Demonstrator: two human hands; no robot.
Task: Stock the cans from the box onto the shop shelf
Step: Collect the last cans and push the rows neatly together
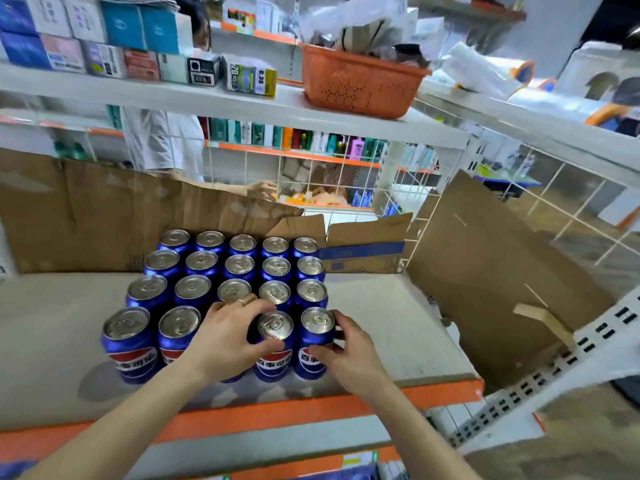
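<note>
Bright, even overhead light fills the shop, and the silver can tops (275, 325) show soft glare. A faint shadow pools on the shelf (52, 323) left of the front cans. Straight lines bow outward (wide-angle distortion), and the right edge and upper corners are smeared with motion blur.

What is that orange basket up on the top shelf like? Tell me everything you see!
The orange basket looks like plastic, roughly rectangular, with a thick rim and little round holes in its wall. It sits upright on the white upper shelf, near the shelf's right end, part of its bottom sticking out past the front edge. It is piled with crinkly clear bags holding dark things too blurry to name. A small yellow-edged box stands to its left, not touching it.
</note>
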